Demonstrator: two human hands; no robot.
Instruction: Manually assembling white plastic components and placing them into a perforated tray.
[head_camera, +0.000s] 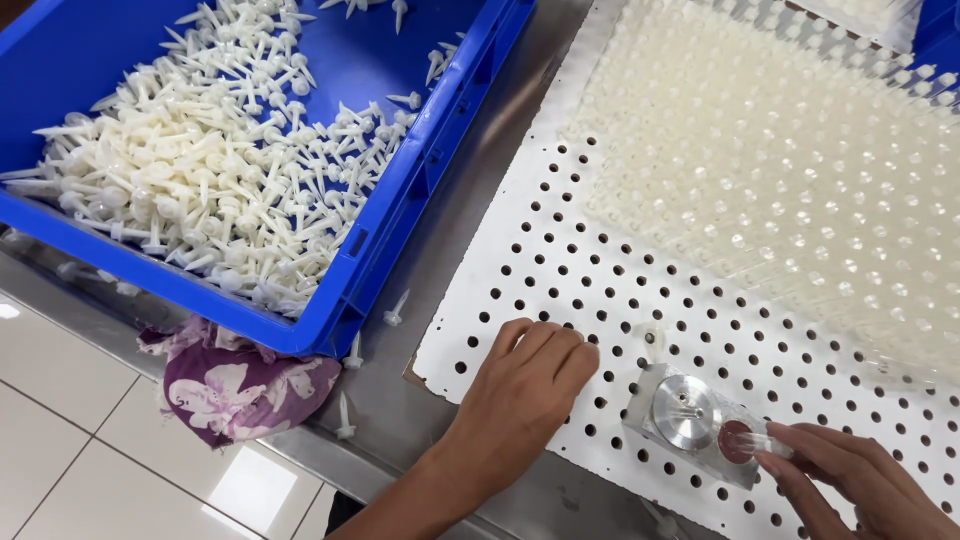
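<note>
At lower right, the right hand (850, 475) pinches a small clear tube (768, 440) beside a metal block (690, 415). The left hand (525, 385) rests flat, fingers loosely open, on the holed white board (520, 250). Light and slick-looking, the tube seems best gripped by its sides.

Two bare hands and forearms enter from the lower edge, below the perforated white board (560, 250). The left hand (525, 385), at the board's near edge, shows no ring, watch or glove, and its forearm is uncovered as far as it can be seen, with no sleeve in view. The right hand (860, 480), at the board's lower right corner, is likewise ungloved, its fingers slim with short, plain nails.
</note>
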